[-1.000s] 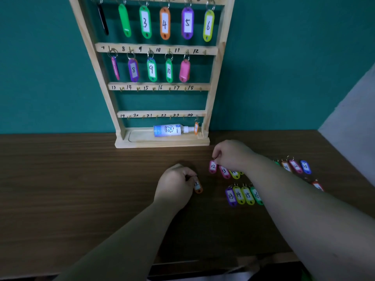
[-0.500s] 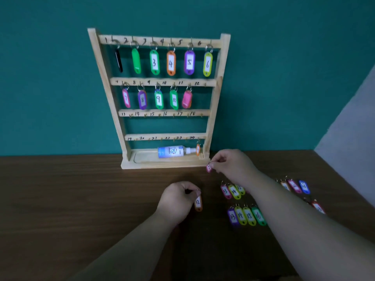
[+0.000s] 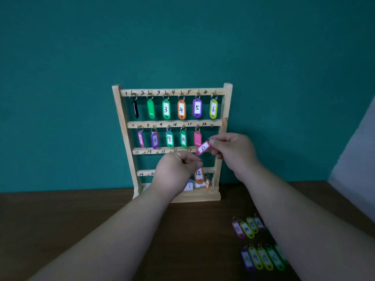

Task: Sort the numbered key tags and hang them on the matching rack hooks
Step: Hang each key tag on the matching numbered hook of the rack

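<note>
**Head cam: two "12" tags up, only one bare hook**

Pinching the ring of a pink tag marked 12 (image 3: 203, 148) with the right hand (image 3: 233, 148), tag tilted, held in front of the rack (image 3: 227, 102) just under the second rail. Gripping the ring of an orange tag marked 12 (image 3: 199, 175) with the left hand (image 3: 176, 171), dangling straight down at 6 o'clock of the pink one. So both hands clenched on rings, neither released.

Checking the rack: hooks 1 to 11 all filled, hook 12 (image 3: 211, 125) bare at 1 o'clock of the pink tag, near the right hand. Lower two rails mostly bare, apart from a small orange tag (image 3: 207, 183) at the bottom rail's right end. Loose tags (image 3: 246, 229) lying in two rows on the surface (image 3: 81, 220) at 4 to 5 o'clock, with 13 to 16 readable in both.

Guessing at what could go sideways:
- Could miss that tiny hook, since thumb and finger cover most of the ring.
- Could clip the plain pink tag on hook 11 (image 3: 197, 138), right next door, and knock it loose.
- Might shove the rack back by pressing on the rail. Looks light and freestanding.
- Could get tangled with both hands crowded so close together.
- Two twelves for one hook, so could double up or stash the spare on a wrong number.
</note>
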